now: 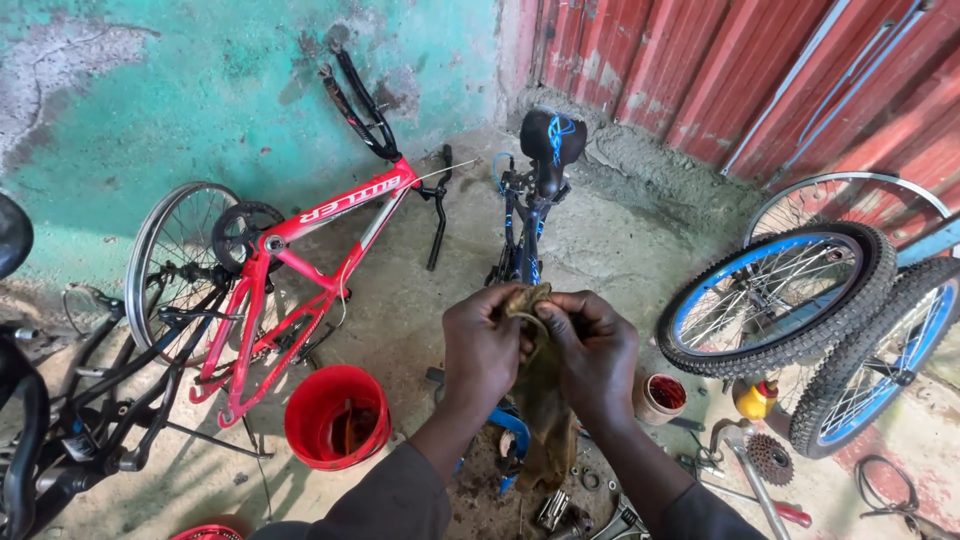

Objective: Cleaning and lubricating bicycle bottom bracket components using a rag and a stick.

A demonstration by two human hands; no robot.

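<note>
My left hand (483, 345) and my right hand (592, 350) meet at the middle of the view, both gripping a dirty brown rag (545, 420) that hangs down between them. The fingers pinch its top fold, which seems wrapped around a small part I cannot make out. Just beyond the hands stands a blue bicycle frame (525, 220) with a black saddle (552, 135).
A red bicycle frame (320, 240) leans on the teal wall at left, a red bucket (338, 415) below it. Two blue-rimmed wheels (775, 300) stand right. A small red-filled tub (662, 397), a yellow oil can (756, 398), a sprocket (770, 458) and tools lie on the floor.
</note>
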